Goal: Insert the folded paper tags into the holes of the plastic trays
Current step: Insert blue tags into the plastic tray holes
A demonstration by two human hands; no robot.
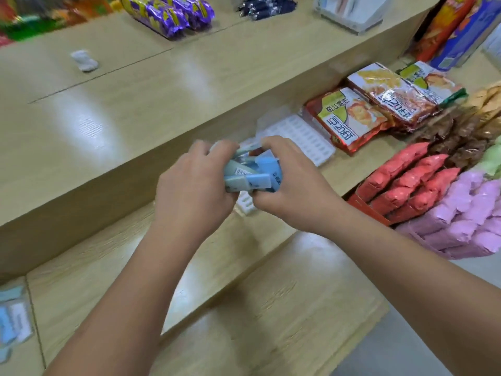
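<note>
Gripping a bundle of blue tags point(250, 175) between them, both hands meet above the bench point(95, 253). The left hand point(192, 185) curls round the bundle's left side. The right hand point(292, 185) wraps its fingers over the top and right end. A white tray point(303, 139) lies flat on the bench just behind the hands, beside a snack pack point(349, 120). Part of another tray point(245, 203) shows beneath the hands. Red pouches point(406, 183) lie to the right.
</note>
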